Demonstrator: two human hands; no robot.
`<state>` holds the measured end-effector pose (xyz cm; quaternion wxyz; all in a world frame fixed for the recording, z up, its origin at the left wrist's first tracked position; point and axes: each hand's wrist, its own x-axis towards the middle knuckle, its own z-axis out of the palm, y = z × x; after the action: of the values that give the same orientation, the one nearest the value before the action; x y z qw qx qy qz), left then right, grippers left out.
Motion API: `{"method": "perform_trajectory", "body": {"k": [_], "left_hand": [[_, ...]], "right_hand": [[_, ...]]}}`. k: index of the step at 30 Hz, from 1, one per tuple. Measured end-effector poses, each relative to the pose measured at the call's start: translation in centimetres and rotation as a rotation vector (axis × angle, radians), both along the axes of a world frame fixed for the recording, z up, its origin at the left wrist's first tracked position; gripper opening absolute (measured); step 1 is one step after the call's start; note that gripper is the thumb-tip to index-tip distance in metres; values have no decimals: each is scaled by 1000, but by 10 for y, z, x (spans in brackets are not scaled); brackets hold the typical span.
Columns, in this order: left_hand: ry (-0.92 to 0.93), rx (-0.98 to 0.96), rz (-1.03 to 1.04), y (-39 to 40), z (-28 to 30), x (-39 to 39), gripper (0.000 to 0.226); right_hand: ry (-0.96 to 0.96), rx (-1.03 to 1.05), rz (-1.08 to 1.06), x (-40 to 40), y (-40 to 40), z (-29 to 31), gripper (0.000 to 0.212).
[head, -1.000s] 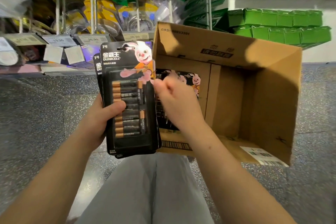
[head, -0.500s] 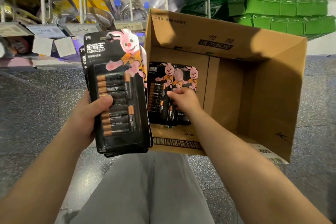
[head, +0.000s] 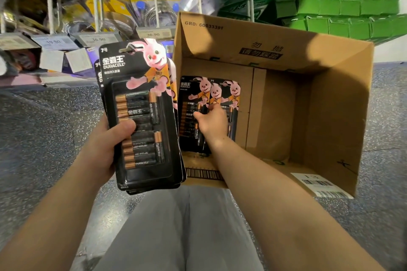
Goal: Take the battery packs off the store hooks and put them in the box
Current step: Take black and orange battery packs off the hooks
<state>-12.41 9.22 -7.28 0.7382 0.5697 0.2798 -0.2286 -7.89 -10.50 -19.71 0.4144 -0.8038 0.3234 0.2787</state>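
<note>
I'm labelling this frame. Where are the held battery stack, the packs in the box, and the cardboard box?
held battery stack (head: 141, 116), head view, front pack's blister
packs in the box (head: 191, 99), head view, leftmost card
cardboard box (head: 339, 105), head view, inner right wall

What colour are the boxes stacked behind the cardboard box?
Green boxes; head view shows them best, upper right.

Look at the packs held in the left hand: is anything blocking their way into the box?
Nothing visible does. The box is open; only the right hand is inside, on the packs already placed.
</note>
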Motion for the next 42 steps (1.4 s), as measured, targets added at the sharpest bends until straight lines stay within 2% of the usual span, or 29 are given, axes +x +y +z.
{"method": "perform_trajectory", "body": {"k": [2,8,12,14,19,23,26,29,35,36,38,39,41,42], "left_hand": [[2,-4,3,0,0,0,111],[21,5,5,-1,1,-1,111],[16,5,-7,0,2,-1,118],[12,7,-8,-1,3,-1,121],[14,-13,-10,-2,3,0,99],[9,14,15,-2,4,0,120],[-2,3,0,-4,5,1,108],[0,7,12,-4,5,0,106],[12,28,27,-8,7,0,102],[14,27,23,-9,6,0,93],[24,-2,50,-8,4,0,53],[30,-8,58,-7,4,-1,44],[27,-6,23,-9,4,-1,63],[29,6,23,-9,4,0,63]], "right_hand": [[31,33,-45,2,5,1,47],[23,77,-1,-1,7,7,32],[-7,5,-95,-1,-10,13,34],[36,-19,-122,0,-17,14,44],[149,-83,-25,2,-15,12,71],[90,-184,7,0,-7,8,86],[43,-111,-6,0,1,10,85],[84,31,-17,-1,9,14,83],[44,166,2,-3,-3,12,52],[36,186,-26,-1,-9,13,51],[37,223,-109,3,-26,14,52],[38,217,-128,5,-38,14,53],[86,194,-131,10,-60,9,55],[129,185,-127,12,-69,8,56]]}}
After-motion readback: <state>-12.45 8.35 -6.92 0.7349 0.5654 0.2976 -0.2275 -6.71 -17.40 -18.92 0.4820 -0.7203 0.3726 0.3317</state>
